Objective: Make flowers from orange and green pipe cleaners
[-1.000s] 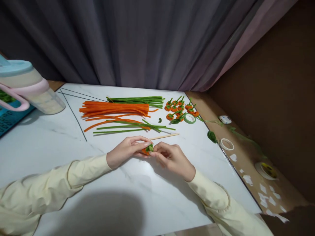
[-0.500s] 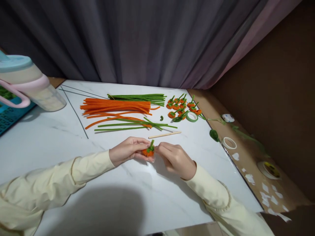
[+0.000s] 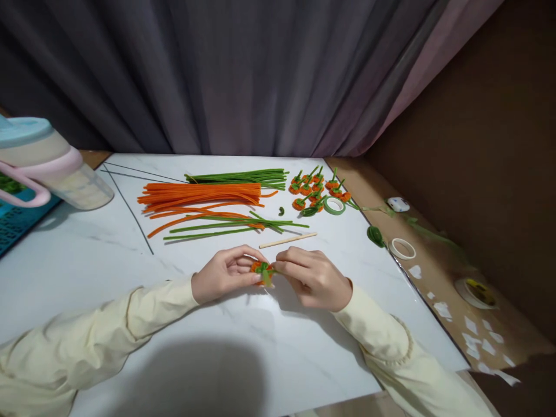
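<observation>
My left hand (image 3: 226,272) and my right hand (image 3: 310,278) meet over the white marble table (image 3: 130,278). Between their fingertips sits a small orange pipe-cleaner pumpkin with a green stem (image 3: 262,270). Both hands pinch it, the left from the left side, the right from the right. A thin wooden stick (image 3: 287,240) lies just beyond my fingers. Further back lie a bundle of orange pipe cleaners (image 3: 202,193) and green pipe cleaners (image 3: 238,176), with more green ones (image 3: 234,225) loose in front.
Several finished orange pumpkins (image 3: 315,188) cluster at the back right beside a green tape roll (image 3: 334,205). A white tape ring (image 3: 402,248) and paper scraps lie on the brown surface to the right. A plastic jug (image 3: 47,165) stands at the far left. Curtains hang behind.
The pumpkin's green stem stood upright half a second ago; now it is bent down across the orange body. My right fingers have closed in on it again. Both hands stayed in place.
</observation>
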Demonstrator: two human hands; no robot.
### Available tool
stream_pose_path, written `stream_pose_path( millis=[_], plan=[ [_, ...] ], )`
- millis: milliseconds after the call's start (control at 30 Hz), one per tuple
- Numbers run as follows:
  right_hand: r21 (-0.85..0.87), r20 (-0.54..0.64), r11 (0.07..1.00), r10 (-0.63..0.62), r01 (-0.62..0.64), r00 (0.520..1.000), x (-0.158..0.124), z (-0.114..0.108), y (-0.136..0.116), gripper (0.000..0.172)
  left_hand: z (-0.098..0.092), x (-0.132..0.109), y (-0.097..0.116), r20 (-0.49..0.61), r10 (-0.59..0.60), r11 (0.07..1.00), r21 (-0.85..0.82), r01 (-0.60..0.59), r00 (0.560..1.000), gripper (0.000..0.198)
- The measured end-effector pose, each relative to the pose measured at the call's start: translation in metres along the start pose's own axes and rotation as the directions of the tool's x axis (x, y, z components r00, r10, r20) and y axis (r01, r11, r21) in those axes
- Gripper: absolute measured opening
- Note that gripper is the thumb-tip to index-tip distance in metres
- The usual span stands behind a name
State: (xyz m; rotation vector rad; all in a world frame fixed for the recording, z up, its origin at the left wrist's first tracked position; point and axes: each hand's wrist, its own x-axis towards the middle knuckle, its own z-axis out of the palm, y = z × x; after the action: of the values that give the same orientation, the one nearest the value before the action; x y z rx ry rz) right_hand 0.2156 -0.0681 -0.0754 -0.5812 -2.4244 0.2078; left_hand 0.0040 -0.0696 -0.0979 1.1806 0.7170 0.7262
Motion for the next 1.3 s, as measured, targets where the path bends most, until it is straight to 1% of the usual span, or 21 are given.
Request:
stream_pose_path(
  millis=[100,167,200,267,300,367,500,600,700,800,867,900,967,1000,1033,1067,1100,1133,1167,1200,1300],
  plan=[
    [0.186,-0.035,0.977,0.110,-0.101,0.993,0.000,-0.011,0.005,0.018,0.000,0.000,-0.001,0.007,0.006,1.000,-0.008,-0.006,1.000,0.027],
    [0.228,-0.066,0.938,0.283,-0.261,0.957,-0.001,-0.018,0.012,0.015,0.000,0.001,0.000,0.003,0.005,1.000,-0.017,-0.005,1.000,0.030],
    [0.222,-0.079,0.906,0.384,-0.360,0.920,-0.003,-0.020,0.017,0.015,0.001,0.000,0.000,-0.004,0.009,1.000,-0.014,-0.009,1.000,0.031],
    [0.180,-0.092,0.819,0.565,-0.545,0.820,-0.005,-0.022,0.027,0.014,0.002,-0.001,-0.001,-0.031,0.030,0.999,0.021,-0.029,0.999,0.031],
    [0.152,-0.082,0.770,0.635,-0.620,0.769,-0.005,-0.021,0.032,0.014,0.002,-0.002,-0.002,-0.048,0.053,0.997,0.058,-0.050,0.997,0.030],
    [0.096,-0.008,0.680,0.731,-0.727,0.683,-0.005,-0.016,0.038,0.018,0.003,-0.004,-0.005,-0.075,0.117,0.980,0.170,-0.103,0.990,0.027],
    [-0.002,0.176,0.568,0.810,-0.823,0.559,-0.003,-0.003,0.044,0.023,0.005,-0.008,-0.010,-0.088,0.265,0.902,0.376,-0.215,0.960,0.022],
    [-0.098,0.192,0.519,0.847,-0.849,0.496,-0.002,0.000,0.047,0.024,0.005,-0.009,-0.013,-0.074,0.329,0.860,0.435,-0.267,0.941,0.018],
    [-0.156,0.202,0.499,0.861,-0.853,0.467,-0.004,-0.005,0.050,0.023,0.004,-0.009,-0.015,-0.058,0.376,0.810,0.505,-0.298,0.925,0.016],
    [-0.200,0.236,0.518,0.849,-0.832,0.472,-0.006,-0.010,0.047,0.001,0.004,-0.010,-0.015,-0.032,0.408,0.762,0.563,-0.321,0.912,0.016],
    [-0.268,0.255,0.542,0.837,-0.796,0.484,-0.006,-0.011,0.041,0.018,0.004,-0.009,-0.014,-0.028,0.403,0.764,0.561,-0.319,0.915,0.016],
    [-0.321,0.248,0.545,0.838,-0.774,0.487,-0.006,-0.011,0.038,0.022,0.004,-0.009,-0.014,-0.035,0.394,0.774,0.551,-0.312,0.918,0.016],
    [-0.436,0.177,0.527,0.845,-0.730,0.505,-0.006,-0.014,0.029,0.019,0.005,-0.008,-0.012,-0.052,0.376,0.798,0.526,-0.294,0.925,0.016],
    [-0.475,0.117,0.520,0.837,-0.710,0.535,-0.006,-0.016,0.023,0.014,0.006,-0.007,-0.012,-0.058,0.367,0.808,0.514,-0.287,0.928,0.016],
    [-0.480,0.059,0.538,0.808,-0.693,0.587,-0.006,-0.019,0.017,0.009,0.006,-0.007,-0.011,-0.063,0.362,0.815,0.505,-0.284,0.930,0.015],
    [-0.447,0.016,0.588,0.759,-0.674,0.651,-0.006,-0.022,0.008,0.006,0.006,-0.006,-0.011,-0.065,0.362,0.817,0.503,-0.283,0.930,0.014],
    [-0.373,0.008,0.668,0.696,-0.643,0.718,-0.006,-0.025,-0.001,0.006,0.007,-0.006,-0.011,-0.067,0.367,0.812,0.510,-0.285,0.928,0.013],
    [-0.266,0.041,0.756,0.629,-0.598,0.777,-0.006,-0.027,-0.011,0.008,0.007,-0.005,-0.011,-0.071,0.378,0.801,0.525,-0.287,0.923,0.013],
    [-0.155,0.112,0.818,0.571,-0.553,0.813,-0.006,-0.027,-0.021,0.009,0.006,-0.005,-0.011,-0.079,0.395,0.783,0.549,-0.291,0.915,0.012],
    [-0.088,0.188,0.844,0.536,-0.530,0.823,-0.005,-0.026,-0.030,0.010,0.006,-0.006,-0.011,-0.082,0.417,0.757,0.582,-0.296,0.905,0.013],
    [-0.066,0.267,0.873,0.482,-0.483,0.834,0.000,-0.013,-0.050,0.013,0.004,-0.008,-0.012,-0.019,0.490,0.643,0.683,-0.347,0.872,0.015]
  ],
)
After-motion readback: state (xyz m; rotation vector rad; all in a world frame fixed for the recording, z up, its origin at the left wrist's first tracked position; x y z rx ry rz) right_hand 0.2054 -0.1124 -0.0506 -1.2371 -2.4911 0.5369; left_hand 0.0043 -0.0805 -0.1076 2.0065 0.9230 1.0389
